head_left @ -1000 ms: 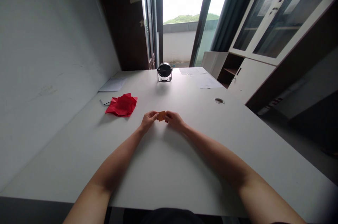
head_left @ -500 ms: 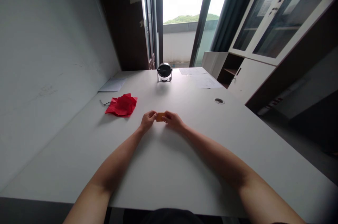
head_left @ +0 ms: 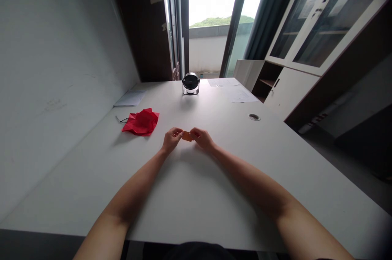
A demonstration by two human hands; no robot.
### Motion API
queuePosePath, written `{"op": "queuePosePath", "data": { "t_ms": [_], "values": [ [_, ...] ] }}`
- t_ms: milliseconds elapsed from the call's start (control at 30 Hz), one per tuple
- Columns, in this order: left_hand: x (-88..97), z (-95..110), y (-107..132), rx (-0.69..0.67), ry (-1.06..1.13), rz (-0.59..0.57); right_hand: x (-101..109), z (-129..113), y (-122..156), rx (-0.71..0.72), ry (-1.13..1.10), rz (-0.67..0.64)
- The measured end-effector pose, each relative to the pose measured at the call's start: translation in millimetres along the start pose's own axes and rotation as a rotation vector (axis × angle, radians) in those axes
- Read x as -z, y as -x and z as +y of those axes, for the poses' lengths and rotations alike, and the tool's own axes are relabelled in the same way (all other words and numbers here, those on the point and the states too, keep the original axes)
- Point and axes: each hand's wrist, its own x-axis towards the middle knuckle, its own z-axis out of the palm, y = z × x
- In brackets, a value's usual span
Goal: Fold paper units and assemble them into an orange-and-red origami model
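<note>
A small folded orange paper is held between both hands over the middle of the white table. My left hand pinches its left end with curled fingers. My right hand pinches its right end the same way. The two hands almost touch, a little above the tabletop. Most of the paper is hidden by the fingertips.
A crumpled red paper with a thin black cord lies to the left. A small round fan stands at the far edge. White sheets lie at the back left and back right. A cable hole is to the right.
Both hands stay in place on the orange paper; the fingers shift slightly and the paper tilts a little.
</note>
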Motion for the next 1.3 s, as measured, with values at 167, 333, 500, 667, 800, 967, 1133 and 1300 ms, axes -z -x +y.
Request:
{"op": "queuePosePath", "data": {
  "t_ms": [167,333,500,667,800,967,1133,1300],
  "values": [
    [0.7,8,2,-0.079,-0.051,-0.020,-1,-2,0,0.067,0.030,-0.014],
    [1.5,19,5,-0.184,-0.169,-0.063,0,-8,1,0.152,0.039,0.000],
    [-0.4,22,6,-0.222,-0.224,-0.065,1,-9,2,0.188,0.082,0.020],
    [0.1,20,5,-0.210,-0.200,-0.090,2,-11,2,0.202,0.089,0.018],
    [0.1,19,4,-0.182,-0.168,-0.095,3,-12,2,0.197,0.074,0.021],
    [-0.9,20,4,-0.149,-0.126,-0.096,4,-14,1,0.173,0.074,0.020],
    [-0.7,18,4,-0.102,-0.089,-0.071,7,-14,0,0.132,0.062,0.044],
    [-1.2,13,3,-0.033,-0.058,-0.024,4,-4,-3,0.064,-0.002,0.097]
  ]
}}
